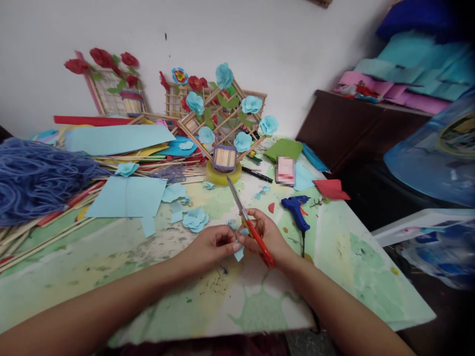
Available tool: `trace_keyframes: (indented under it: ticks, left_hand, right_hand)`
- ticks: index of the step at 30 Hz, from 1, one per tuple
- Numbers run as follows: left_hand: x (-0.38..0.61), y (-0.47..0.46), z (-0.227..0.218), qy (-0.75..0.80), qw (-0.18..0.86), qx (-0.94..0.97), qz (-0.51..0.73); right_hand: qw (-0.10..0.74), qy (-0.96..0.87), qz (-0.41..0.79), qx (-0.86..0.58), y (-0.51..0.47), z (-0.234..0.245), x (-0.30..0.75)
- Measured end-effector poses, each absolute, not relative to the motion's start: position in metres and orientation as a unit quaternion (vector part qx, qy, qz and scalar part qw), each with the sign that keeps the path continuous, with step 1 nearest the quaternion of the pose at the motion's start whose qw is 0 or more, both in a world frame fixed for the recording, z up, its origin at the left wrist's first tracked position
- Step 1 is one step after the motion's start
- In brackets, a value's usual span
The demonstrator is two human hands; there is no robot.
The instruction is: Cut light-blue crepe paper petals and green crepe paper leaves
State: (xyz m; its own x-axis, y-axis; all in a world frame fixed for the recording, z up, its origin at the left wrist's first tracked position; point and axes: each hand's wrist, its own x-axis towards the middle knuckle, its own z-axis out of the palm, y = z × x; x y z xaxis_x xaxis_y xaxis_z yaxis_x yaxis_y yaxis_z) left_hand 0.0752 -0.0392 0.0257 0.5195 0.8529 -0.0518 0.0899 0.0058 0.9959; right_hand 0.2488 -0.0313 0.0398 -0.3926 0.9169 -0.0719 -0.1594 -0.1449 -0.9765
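My left hand (pixel 212 245) pinches a small light blue paper piece (pixel 239 253) above the stained table (pixel 334 257). My right hand (pixel 267 237) is closed round red-handled scissors (pixel 248 223), blades pointing up and away, and also touches the paper piece. A finished light blue paper flower (pixel 195 219) lies just beyond my left hand. A blue glue gun (pixel 296 208) rests to the right of my right hand.
Light blue paper sheets (pixel 126 197), bamboo sticks (pixel 44 232) and blue yarn (pixel 33 178) fill the left. Stick frames with paper flowers (pixel 222 118) lean on the wall. A yellow tape roll (pixel 223 175), black pen (pixel 257 174), red paper (pixel 331 189) lie beyond. Dark cabinet (pixel 345 133) at right.
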Motion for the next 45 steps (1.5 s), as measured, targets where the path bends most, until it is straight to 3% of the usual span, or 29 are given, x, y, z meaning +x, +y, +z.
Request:
trace_keyframes:
  ticks: [20, 36, 41, 45]
  left_hand:
    - [0.074, -0.045, 0.025, 0.383, 0.561, 0.685, 0.265]
    - [0.072, -0.046, 0.031, 0.397, 0.632, 0.560, 0.360]
    - [0.063, -0.037, 0.037, 0.446, 0.600, 0.473, 0.465]
    - [0.055, -0.030, 0.040, 0.462, 0.557, 0.438, 0.533]
  right_hand:
    - [0.440, -0.511, 0.628, -0.389, -0.029, 0.042, 0.249]
    - [0.463, -0.525, 0.586, -0.408, -0.027, 0.039, 0.252]
    - [0.441, -0.594, 0.489, -0.462, -0.027, 0.037, 0.256]
    - [0.347, -0.683, 0.334, -0.549, -0.031, 0.045, 0.258]
